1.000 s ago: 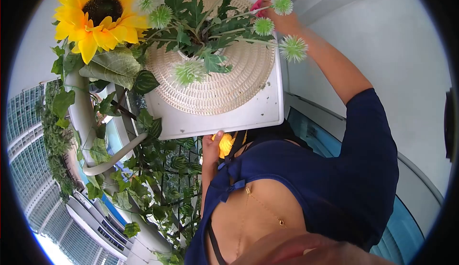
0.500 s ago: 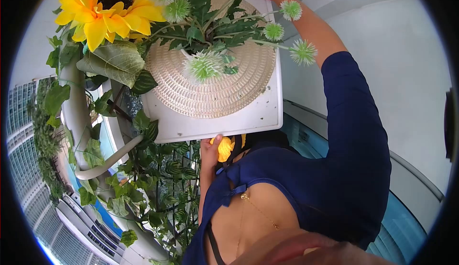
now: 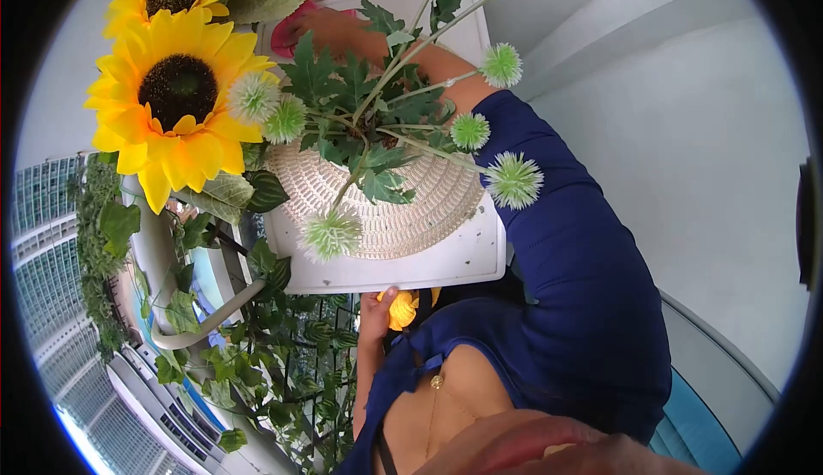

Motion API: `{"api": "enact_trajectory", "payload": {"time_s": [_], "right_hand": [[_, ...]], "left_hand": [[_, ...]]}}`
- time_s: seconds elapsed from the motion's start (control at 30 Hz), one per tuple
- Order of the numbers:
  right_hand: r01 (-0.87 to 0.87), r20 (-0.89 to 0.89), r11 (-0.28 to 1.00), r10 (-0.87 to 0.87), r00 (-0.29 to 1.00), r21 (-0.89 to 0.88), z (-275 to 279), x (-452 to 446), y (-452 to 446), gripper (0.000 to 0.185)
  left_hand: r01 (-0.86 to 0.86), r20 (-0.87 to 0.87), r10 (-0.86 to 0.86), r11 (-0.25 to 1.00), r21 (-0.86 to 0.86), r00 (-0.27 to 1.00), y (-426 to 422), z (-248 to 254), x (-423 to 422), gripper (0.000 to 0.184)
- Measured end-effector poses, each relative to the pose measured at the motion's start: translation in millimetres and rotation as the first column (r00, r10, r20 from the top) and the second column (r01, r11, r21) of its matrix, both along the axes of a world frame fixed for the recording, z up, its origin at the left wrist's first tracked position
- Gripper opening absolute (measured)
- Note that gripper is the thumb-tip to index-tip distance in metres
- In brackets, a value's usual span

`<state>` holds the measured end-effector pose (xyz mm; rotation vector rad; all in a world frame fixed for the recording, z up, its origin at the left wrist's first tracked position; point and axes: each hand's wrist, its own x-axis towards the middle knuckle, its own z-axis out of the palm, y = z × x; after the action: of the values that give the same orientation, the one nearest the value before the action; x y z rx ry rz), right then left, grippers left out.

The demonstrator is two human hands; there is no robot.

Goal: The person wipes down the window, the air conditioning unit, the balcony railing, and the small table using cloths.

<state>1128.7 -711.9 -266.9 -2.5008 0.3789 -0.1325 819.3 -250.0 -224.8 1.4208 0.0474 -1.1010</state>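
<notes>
My right hand (image 3: 330, 31) is closed on a pink cloth (image 3: 285, 36) at the far left corner of the white table (image 3: 394, 282). Its forearm passes behind the stems of an artificial plant (image 3: 369, 132) with spiky green-white heads. This plant stands on a round woven mat (image 3: 411, 222), and its pot is mostly hidden. Near the table's front edge, low in the view, my left hand (image 3: 375, 316) grips a crumpled yellow item (image 3: 399, 310), with the thumb up by the edge. Small dark specks lie on the tabletop's right part.
Two large sunflowers (image 3: 177, 89) stand at the table's left. A pale railing (image 3: 210, 321) wound with ivy (image 3: 182, 312) runs along the left, with buildings (image 3: 51, 303) beyond. A white wall (image 3: 686, 149) rises at the right.
My right hand has moved from the table's right side to the far left corner with the pink cloth. The view has shifted, showing more of the second sunflower. My left hand keeps its grip.
</notes>
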Motion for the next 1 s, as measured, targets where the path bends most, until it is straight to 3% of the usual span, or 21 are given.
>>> {"api": "enact_trajectory", "payload": {"time_s": [0.1,0.13,0.17,0.23,0.3,0.37,0.4,0.43,0.47,0.5,0.53,0.6,0.63,0.7,0.73,0.77,0.8,0.87,0.93,0.97,1.0], "right_hand": [[-0.095,0.256,0.884,0.234,0.938,-0.457,76,-129,-46,0.049],[0.007,0.301,0.818,0.204,0.932,-0.576,-4,-119,-103,0.022],[0.075,0.219,0.698,0.120,0.968,-0.713,73,-188,-74,0.017],[0.184,0.298,0.769,0.008,0.955,-0.613,59,-247,-101,0.013],[-0.187,-0.273,0.912,0.087,0.958,-0.364,126,-299,-82,0.028],[-0.161,-0.622,0.971,0.017,0.783,-0.177,181,-318,-57,0.022],[-0.172,-0.629,0.972,0.035,0.777,-0.159,189,-318,-52,0.022],[0.048,-0.480,0.995,-0.083,0.873,-0.085,196,-313,-51,0.018],[0.251,-0.322,0.968,-0.232,0.918,0.016,202,-308,-54,0.014],[0.185,-0.003,0.935,-0.193,0.981,0.303,165,-295,-82,0.015],[0.175,-0.012,0.934,-0.180,0.984,0.312,152,-278,-77,0.015],[0.104,0.183,0.994,-0.110,0.977,0.042,135,-242,-54,0.015],[0.108,0.174,0.993,-0.115,0.978,0.049,121,-243,-54,0.015],[0.024,0.216,0.888,0.086,0.973,-0.460,94,-253,-45,0.017],[0.025,0.210,0.886,0.082,0.974,-0.462,103,-268,-26,0.017],[0.142,0.184,0.972,-0.108,0.977,-0.186,110,-301,5,0.018],[0.278,0.098,0.955,-0.288,0.953,0.099,120,-333,39,0.019],[0.213,0.118,0.941,-0.188,0.975,-0.262,99,-384,86,0.021],[0.038,-0.049,0.997,-0.042,0.998,-0.063,127,-420,140,0.023],[0.032,-0.053,0.997,-0.035,0.998,-0.065,133,-426,137,0.023],[0.049,-0.184,0.995,-0.032,0.982,0.090,141,-437,134,0.025]], "left_hand": [[0.024,-0.010,-0.024,1.000,0.006,1.000,2,-2,3,0.030],[0.030,0.011,-0.030,1.000,-0.003,0.999,1,-1,2,0.031],[0.067,0.070,-0.068,0.998,0.018,0.995,5,-10,4,0.034],[0.085,0.046,-0.086,0.996,0.017,0.995,4,-11,6,0.034],[0.087,0.058,-0.088,0.996,0.017,0.994,2,-8,6,0.032],[0.115,0.042,-0.116,0.993,0.025,0.992,-1,-8,9,0.032],[0.119,0.010,-0.120,0.992,0.052,0.993,-2,1,9,0.032],[0.104,0.006,-0.104,0.993,0.058,0.995,-2,6,7,0.032],[0.074,0.028,-0.075,0.996,0.053,0.997,-8,7,8,0.032],[0.044,0.044,-0.046,0.997,0.059,0.998,-9,7,5,0.032],[0.072,-0.035,-0.069,0.995,0.073,0.997,1,-8,8,0.033],[0.097,-0.081,-0.091,0.993,0.066,0.993,1,-7,11,0.034],[0.108,-0.050,-0.104,0.991,0.083,0.993,0,-4,11,0.034],[0.116,0.008,-0.118,0.988,0.099,0.993,-1,5,10,0.035],[0.110,0.071,-0.117,0.989,0.098,0.991,-5,8,11,0.036],[0.107,0.069,-0.114,0.989,0.100,0.991,-9,11,11,0.037],[0.097,0.010,-0.099,0.991,0.093,0.995,-7,10,10,0.037],[0.115,0.032,-0.118,0.989,0.092,0.992,-8,4,11,0.037],[0.258,0.131,-0.261,0.965,0.040,0.956,-9,10,17,0.036],[0.277,0.098,-0.285,0.957,0.088,0.954,-13,26,18,0.035],[0.387,0.058,-0.393,0.917,0.096,0.918,-7,24,26,0.034]]}}
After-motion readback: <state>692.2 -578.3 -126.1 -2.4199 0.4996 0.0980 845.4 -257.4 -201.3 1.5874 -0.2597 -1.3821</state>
